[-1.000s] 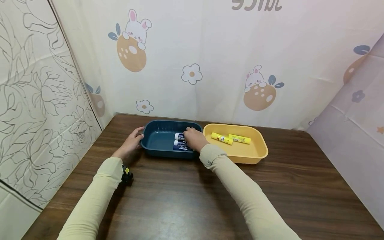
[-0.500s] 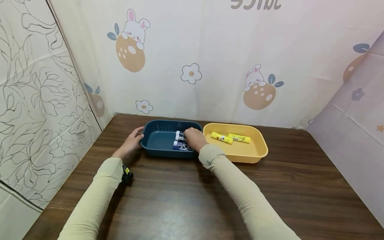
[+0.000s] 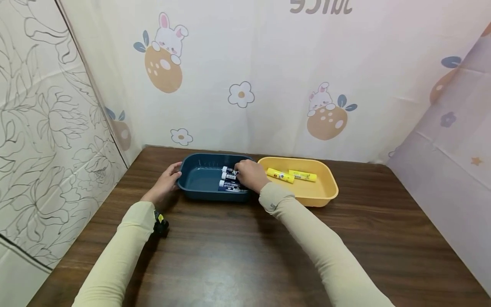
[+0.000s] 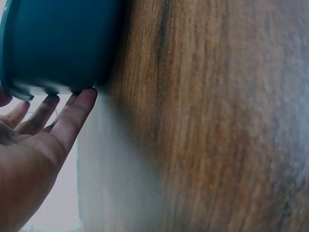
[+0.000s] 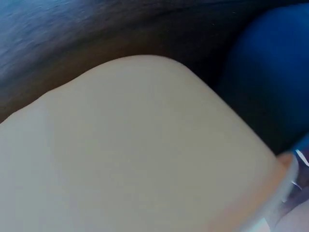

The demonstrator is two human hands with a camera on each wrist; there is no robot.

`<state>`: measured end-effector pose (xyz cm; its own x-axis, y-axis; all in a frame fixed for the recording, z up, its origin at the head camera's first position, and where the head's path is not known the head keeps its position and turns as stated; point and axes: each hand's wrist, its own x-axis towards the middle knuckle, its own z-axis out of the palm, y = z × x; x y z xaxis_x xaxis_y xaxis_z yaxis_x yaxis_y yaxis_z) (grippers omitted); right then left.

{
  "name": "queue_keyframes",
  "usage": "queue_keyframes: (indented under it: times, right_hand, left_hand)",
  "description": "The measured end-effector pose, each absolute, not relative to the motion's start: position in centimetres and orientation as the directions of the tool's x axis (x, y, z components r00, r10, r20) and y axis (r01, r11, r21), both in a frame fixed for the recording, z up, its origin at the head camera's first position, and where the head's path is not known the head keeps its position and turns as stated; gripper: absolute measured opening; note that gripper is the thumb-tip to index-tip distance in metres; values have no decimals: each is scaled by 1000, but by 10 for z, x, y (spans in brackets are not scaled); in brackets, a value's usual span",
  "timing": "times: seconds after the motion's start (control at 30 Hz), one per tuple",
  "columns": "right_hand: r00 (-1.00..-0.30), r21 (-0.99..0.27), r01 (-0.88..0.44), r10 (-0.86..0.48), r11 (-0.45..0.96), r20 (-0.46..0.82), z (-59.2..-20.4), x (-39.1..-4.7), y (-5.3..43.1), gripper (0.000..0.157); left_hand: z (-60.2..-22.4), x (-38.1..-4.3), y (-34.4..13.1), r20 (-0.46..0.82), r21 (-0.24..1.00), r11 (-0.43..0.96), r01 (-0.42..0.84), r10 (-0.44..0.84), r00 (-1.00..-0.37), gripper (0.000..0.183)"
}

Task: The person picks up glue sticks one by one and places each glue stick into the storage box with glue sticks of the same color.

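Note:
In the head view, my left hand point(image 3: 166, 181) is at the left end of the dark blue tray point(image 3: 199, 195). The left wrist view shows its fairly straight fingers point(image 4: 77, 111) touching the tray's outer wall. My right hand point(image 3: 251, 174) reaches into the right part of that tray, over the ends of several dark blue glue sticks point(image 3: 229, 184) with white caps. They lie side by side, caps to the left. The right fingertips are hidden, so their hold cannot be made out. In the right wrist view, a pale sleeve point(image 5: 135, 145) covers most of the scene.
Right beside the blue tray stands a yellow tray point(image 3: 330, 187). Inside it lie a yellow glue stick point(image 3: 281, 175) and a second yellow glue stick point(image 3: 303, 175). Both trays are on a brown wooden table point(image 3: 215, 256), near the patterned curtain point(image 3: 215, 64) at the back.
More of the upper glue sticks' white caps show beside my right hand than a second ago. The left hand keeps its place at the tray. The head view has shifted slightly.

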<state>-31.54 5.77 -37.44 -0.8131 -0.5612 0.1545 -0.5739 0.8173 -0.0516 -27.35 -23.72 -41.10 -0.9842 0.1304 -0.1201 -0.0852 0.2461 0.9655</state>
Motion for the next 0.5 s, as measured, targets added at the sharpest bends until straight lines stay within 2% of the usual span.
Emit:
queue_keyframes:
  times: [0.27, 0.5]
  right_hand:
    - [-772, -120, -620, -574, 776, 272, -353, -295, 87, 21]
    - [-753, -163, -633, -552, 757, 357, -338, -272, 123, 23]
  left_hand:
    - [-401, -274, -241, -127, 936, 342, -80, 117, -985, 54]
    - [-396, -272, -247, -17, 879, 476, 36, 107, -994, 59]
